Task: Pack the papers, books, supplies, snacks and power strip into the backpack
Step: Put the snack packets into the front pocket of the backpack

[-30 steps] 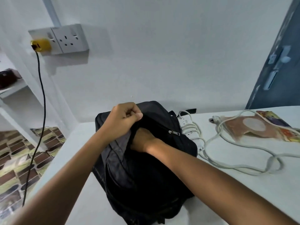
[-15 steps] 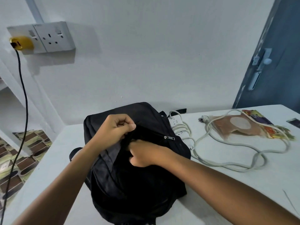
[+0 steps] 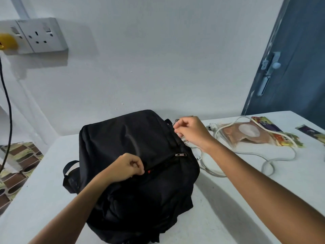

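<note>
On the table (image 3: 228, 217) I see left hand (image 3: 125, 167) pinching the backpack (image 3: 126, 138) at its zip; right hand (image 3: 191, 132) curled at the top corner, grip unclear.

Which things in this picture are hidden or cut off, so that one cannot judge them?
- Head view: power strip body, hidden behind right hand and backpack; only its white cable shows.
- Backpack contents: dark slit by the zipper pull.
- Yellow plug: cut by the left edge.
- Left hand: what its fingers pinch is unclear.
</note>
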`<state>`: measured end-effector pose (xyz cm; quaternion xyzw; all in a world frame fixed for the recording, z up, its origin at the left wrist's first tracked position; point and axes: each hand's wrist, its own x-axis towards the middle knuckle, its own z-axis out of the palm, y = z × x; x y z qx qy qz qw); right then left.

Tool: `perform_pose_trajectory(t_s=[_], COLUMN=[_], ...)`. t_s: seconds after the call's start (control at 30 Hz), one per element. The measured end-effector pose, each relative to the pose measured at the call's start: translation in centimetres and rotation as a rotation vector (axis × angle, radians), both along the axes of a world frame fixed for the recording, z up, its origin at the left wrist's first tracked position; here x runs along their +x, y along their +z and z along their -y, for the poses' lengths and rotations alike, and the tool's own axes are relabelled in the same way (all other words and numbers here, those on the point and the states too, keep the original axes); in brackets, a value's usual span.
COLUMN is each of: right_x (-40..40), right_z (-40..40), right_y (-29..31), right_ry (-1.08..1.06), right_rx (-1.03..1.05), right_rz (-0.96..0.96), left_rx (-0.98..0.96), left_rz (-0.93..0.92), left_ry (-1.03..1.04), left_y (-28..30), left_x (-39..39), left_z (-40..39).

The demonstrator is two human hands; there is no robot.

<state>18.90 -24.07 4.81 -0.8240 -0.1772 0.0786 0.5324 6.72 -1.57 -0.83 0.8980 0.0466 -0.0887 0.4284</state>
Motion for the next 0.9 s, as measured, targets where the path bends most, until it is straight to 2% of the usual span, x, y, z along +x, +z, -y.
perform_pose_trajectory(t_s=[0.07, 0.13, 0.2, 0.33, 0.5, 0.73, 0.9], right_x=[1.8, 2.7, 2.9, 3.4, 4.6, 6.4, 7.6], right_z=[0.7, 1.3, 1.5, 1.1, 1.9, 4.1, 5.6], right_y=[-2.9, -5.4, -7.3, -8.3, -8.1, -8.4, -8.1], right_ry=[-0.105, -0.111, -0.118, -0.193, -0.187, -0.259, -0.292], right_rx=[-0.269, -0.512, -0.599, -0.523, -0.391, -0.490, -0.643], right_rz=[0.105, 0.098, 0.078, 0.052, -0.012, 0.073, 0.194], left_rx=[0.074, 0.140, 0.187, 0.210, 0.196, 0.187, 0.187], left_rz=[0.006, 0.008, 0.005, -0.015, -0.031, -0.025, -0.028], left_ry=[0.002, 0.009, 0.009, 0.030, 0.042, 0.060, 0.068], left_y=[-0.6, -0.9, -1.0, -1.1, -1.3, -1.6, -1.8], left_x=[0.2, 0.6, 0.8, 1.1, 1.2, 1.1, 1.1], left_z=[0.0, 0.2, 0.4, 0.6, 0.5, 0.3, 0.2])
